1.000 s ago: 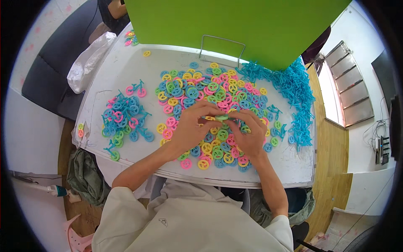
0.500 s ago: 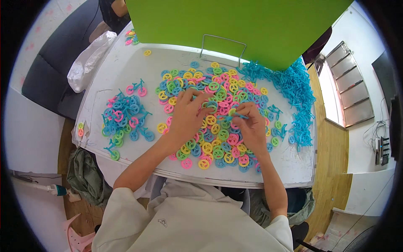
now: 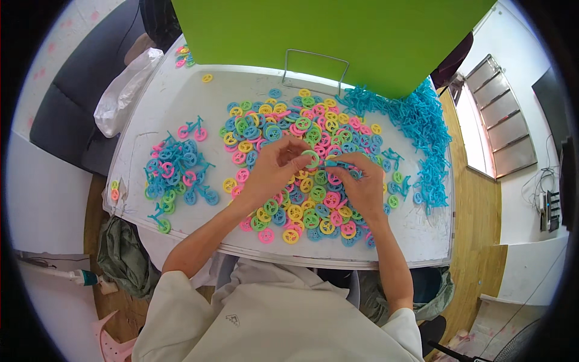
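My left hand [image 3: 276, 169] pinches a small green plastic wheel [image 3: 312, 158] between thumb and fingers. Close on its right, my right hand [image 3: 362, 184] grips a blue plastic toy bicycle frame [image 3: 332, 163] by its fingertips, with one end toward the wheel. Whether the two pieces touch is too small to tell. Beneath both hands spreads a heap of loose wheels [image 3: 294, 212] in pink, yellow, green and blue. On the left lies a pile of small toy bicycles [image 3: 175, 166], blue frames with wheels on them.
A long heap of blue frames [image 3: 433, 130] lines the table's right side. Across the far edge stands a green panel [image 3: 325, 42], with a wire stand [image 3: 316, 53] before it. A white plastic bag [image 3: 123, 93] rests at the far left. Another person's arm [image 3: 140, 48] shows behind it.
My left hand has lifted from the heap with a green wheel in its fingers. My right hand has brought the blue frame slightly left and up, close to that wheel.
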`<state>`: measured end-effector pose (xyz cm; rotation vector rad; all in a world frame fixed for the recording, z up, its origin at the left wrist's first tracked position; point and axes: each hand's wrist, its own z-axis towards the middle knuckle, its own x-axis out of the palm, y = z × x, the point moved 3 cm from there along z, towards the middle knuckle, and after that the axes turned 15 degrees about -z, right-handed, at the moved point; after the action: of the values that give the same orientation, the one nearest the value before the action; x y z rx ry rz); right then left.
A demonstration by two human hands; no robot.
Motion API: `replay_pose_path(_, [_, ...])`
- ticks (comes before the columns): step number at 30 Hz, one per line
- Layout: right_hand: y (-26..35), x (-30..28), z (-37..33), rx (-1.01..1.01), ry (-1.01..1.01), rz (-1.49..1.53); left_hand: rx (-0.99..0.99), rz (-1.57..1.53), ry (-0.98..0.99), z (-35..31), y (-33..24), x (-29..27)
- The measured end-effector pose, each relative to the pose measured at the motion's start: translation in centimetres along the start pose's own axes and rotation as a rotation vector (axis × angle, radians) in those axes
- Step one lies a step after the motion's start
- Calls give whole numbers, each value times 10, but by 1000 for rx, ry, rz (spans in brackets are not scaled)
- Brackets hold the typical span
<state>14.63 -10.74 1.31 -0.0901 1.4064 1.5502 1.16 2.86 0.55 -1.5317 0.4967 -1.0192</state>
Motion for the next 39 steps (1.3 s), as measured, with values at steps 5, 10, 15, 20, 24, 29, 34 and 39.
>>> replay_pose_path(5, [-2,4,0,-165,-21,1,-102,-8,30,-2,8,4])
replay_pose_path(10, [0,6,-1,-204,-14,-79,-197,-99,9,-2,9,1])
replay_pose_path(15, [-2,12,-1,-246,-29,-68,-76,-91,-43,-2,17,1])
replay_pose_path(20, [8,14,-3,-202,-52,5,30,38,-80,-5,15,3])
replay_pose_path(24, [5,14,-4,241,102,170,83,-12,-73,-10,2,11])
replay_pose_path(29, [-1,22,-6,343,181,500,174,-77,-99,-17,2,18])
replay_pose_path(34, [8,24,-10,429,111,642,236,-54,-80,-20,7,18])
replay_pose_path(39, [13,21,-13,354,-71,369,195,-106,-94,-20,-1,27])
